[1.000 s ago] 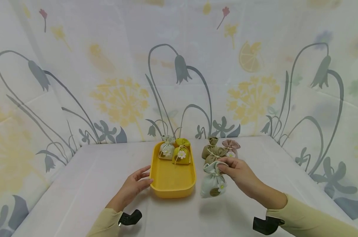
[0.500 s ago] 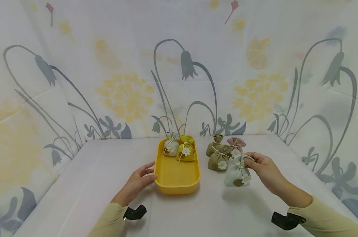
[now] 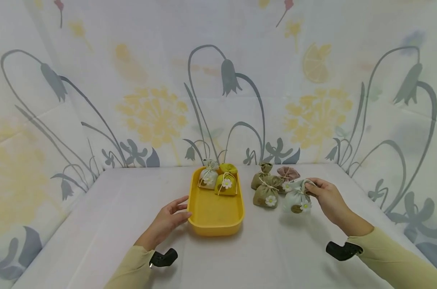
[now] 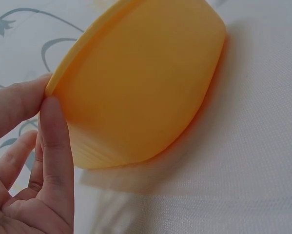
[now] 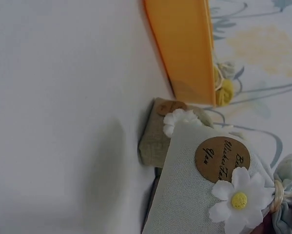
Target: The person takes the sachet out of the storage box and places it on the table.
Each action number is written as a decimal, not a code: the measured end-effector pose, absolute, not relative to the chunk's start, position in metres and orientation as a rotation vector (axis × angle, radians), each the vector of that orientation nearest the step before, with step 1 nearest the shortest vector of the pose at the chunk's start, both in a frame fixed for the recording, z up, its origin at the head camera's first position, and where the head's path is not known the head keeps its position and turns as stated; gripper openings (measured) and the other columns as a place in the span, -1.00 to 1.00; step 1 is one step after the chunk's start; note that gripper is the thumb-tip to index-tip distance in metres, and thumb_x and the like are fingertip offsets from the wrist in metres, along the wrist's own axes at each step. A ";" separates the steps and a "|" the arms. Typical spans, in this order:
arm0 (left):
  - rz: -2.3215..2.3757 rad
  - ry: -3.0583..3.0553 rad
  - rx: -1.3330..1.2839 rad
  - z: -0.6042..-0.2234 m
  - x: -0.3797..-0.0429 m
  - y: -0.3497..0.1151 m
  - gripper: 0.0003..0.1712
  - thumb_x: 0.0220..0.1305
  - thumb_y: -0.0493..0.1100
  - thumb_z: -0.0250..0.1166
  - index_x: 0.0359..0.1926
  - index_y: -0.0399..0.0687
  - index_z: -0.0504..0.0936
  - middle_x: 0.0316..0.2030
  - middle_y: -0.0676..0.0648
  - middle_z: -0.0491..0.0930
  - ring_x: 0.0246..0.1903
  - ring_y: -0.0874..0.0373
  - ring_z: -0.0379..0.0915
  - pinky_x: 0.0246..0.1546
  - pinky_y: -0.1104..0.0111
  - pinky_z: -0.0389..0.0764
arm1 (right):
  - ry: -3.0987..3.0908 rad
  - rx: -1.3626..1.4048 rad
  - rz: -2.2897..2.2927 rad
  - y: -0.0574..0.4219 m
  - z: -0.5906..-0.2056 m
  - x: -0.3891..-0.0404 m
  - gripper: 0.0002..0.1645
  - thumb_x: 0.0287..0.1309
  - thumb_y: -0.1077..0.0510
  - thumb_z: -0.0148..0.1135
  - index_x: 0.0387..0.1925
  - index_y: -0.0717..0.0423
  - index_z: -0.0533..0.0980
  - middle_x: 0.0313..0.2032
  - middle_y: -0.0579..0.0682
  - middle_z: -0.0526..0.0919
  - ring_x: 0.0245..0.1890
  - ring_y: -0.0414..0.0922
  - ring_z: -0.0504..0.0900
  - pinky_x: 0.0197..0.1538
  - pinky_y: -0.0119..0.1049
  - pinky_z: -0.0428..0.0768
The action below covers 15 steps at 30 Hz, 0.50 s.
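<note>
My right hand (image 3: pixel 328 202) pinches the gathered neck of a pale mint drawstring pouch (image 3: pixel 297 200), which hangs just above the table, with a shadow below. In the right wrist view this pouch (image 5: pixel 199 195) shows a white flower and a round brown label with writing. My left hand (image 3: pixel 165 220) lies against the left side of a yellow tray (image 3: pixel 215 230), fingers fairly straight, thumb and fingertips touching near its rim. The left wrist view shows the thumb against the tray (image 4: pixel 136 87). Inside the tray's far end stand a pale pouch (image 3: pixel 208 176) and a yellow-green pouch (image 3: pixel 226 182).
Right of the tray, two olive-brown pouches (image 3: pixel 266 194) and a dusty pink pouch (image 3: pixel 288 173) stand grouped, partly behind the held one. A white cloth covers the table (image 3: pixel 131 192). A flower-printed curtain (image 3: pixel 149 80) rises behind it.
My right hand has carried the mint pouch rightward from in front of the olive-brown pouches, then slightly farther back beside them. The left hand keeps its place at the tray. The head view has shifted slightly.
</note>
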<state>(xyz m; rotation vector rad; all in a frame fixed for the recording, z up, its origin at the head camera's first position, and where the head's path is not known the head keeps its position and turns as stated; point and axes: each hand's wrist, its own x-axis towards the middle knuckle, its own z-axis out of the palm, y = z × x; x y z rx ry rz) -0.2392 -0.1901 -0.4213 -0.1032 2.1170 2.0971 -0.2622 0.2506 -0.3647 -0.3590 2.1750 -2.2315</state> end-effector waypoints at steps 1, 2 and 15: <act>2.098 2.117 -0.097 -0.421 -0.239 -0.190 -0.35 0.16 -0.33 0.28 0.29 -0.10 0.33 0.05 -0.25 0.40 -0.18 0.08 0.50 -0.08 0.29 0.54 | 2.181 -0.336 -2.239 0.251 -0.365 -0.266 -0.87 0.32 0.20 0.03 -0.28 -0.03 0.52 -0.35 -0.24 0.56 -0.27 -0.33 0.53 -0.12 -0.53 0.44; 2.099 2.115 -0.097 -0.421 -0.240 -0.191 -0.35 0.16 -0.33 0.28 0.29 -0.10 0.33 0.05 -0.25 0.39 -0.18 0.08 0.50 -0.08 0.29 0.55 | 2.186 -0.316 -2.248 0.251 -0.366 -0.269 -0.87 0.32 0.20 0.04 -0.29 -0.02 0.52 -0.36 -0.24 0.56 -0.28 -0.32 0.53 -0.13 -0.53 0.44; 2.110 2.107 -0.095 -0.424 -0.241 -0.190 -0.34 0.15 -0.34 0.29 0.29 -0.12 0.33 0.05 -0.27 0.38 -0.19 0.08 0.51 -0.10 0.29 0.56 | 2.238 -0.015 -2.215 0.241 -0.391 -0.307 -0.91 0.32 0.20 0.02 -0.23 0.11 0.46 -0.40 -0.27 0.49 -0.34 -0.36 0.48 -0.16 -0.51 0.44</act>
